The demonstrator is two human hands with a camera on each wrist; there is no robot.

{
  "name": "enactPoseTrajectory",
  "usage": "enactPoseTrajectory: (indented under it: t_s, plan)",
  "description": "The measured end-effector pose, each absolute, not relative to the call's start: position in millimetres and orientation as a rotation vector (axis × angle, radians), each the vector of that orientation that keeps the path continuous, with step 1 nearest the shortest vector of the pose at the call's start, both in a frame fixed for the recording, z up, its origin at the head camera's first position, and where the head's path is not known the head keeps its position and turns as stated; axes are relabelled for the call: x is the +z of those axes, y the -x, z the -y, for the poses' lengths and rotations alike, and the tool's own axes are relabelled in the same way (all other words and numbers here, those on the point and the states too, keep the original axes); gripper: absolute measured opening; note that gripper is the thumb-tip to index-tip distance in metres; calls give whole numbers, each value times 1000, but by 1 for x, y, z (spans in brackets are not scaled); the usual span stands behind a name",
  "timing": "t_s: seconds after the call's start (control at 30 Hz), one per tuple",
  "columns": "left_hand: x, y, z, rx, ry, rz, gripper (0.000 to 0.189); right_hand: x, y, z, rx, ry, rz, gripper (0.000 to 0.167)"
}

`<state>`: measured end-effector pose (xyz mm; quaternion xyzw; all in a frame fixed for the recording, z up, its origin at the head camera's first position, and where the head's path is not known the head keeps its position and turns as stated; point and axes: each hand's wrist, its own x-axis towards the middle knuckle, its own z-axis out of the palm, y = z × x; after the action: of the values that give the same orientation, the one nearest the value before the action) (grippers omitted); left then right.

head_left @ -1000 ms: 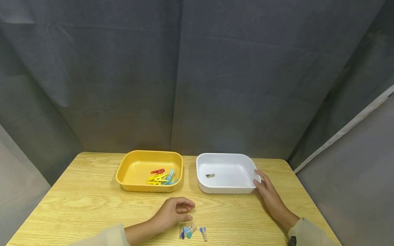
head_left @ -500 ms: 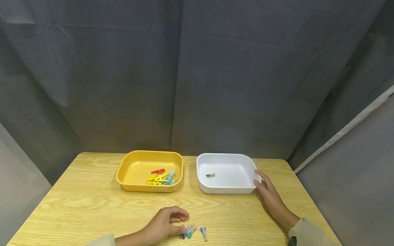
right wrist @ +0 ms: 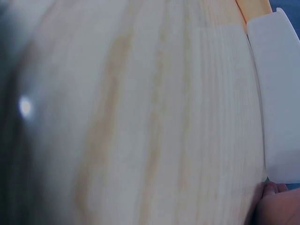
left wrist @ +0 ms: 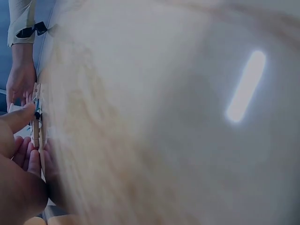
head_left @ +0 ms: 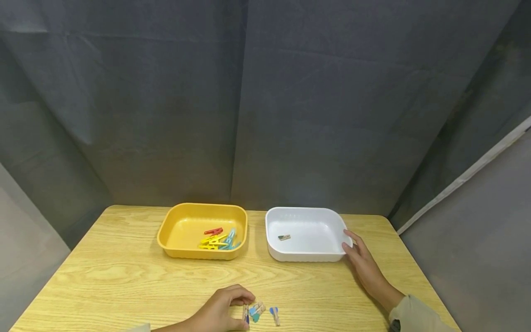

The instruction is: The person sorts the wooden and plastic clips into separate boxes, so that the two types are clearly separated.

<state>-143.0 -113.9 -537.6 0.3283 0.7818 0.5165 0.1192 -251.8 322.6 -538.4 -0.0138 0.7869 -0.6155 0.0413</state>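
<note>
At the table's front, my left hand [head_left: 221,310] pinches a small wooden clothespin [head_left: 246,312] with a dark blue decoration, thumb at its near end and fingertips at its far end. The left wrist view shows the same clothespin [left wrist: 36,124] between thumb and fingers. Just right of it lie wooden clothespins with blue and green hearts [head_left: 257,311], and a single blue-heart clothespin [head_left: 274,316] sits a little apart. My right hand [head_left: 365,267] grips the right rim of the white bin [head_left: 309,257], thumb in front and fingers behind. One wooden clothespin [head_left: 284,237] lies inside that bin.
Left of the white bin stands a yellow bin [head_left: 195,253] holding several plastic clothespins [head_left: 217,240] in red, yellow and light blue. Both bins stand toward the back of the wooden table [head_left: 103,276], close before a dark grey curtain [head_left: 166,115].
My left hand has come down toward the table's front edge and closed its thumb and fingers on the leftmost wooden clothespin. The right hand stays on the white bin's rim.
</note>
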Motion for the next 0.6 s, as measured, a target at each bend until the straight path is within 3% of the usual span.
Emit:
enactPoseTrajectory:
  t_s: [0.6]
  plan:
    - [-535, 145, 112, 1594, -806, -2234, 48, -536, 250, -323, -1873, 58, -2414, 64]
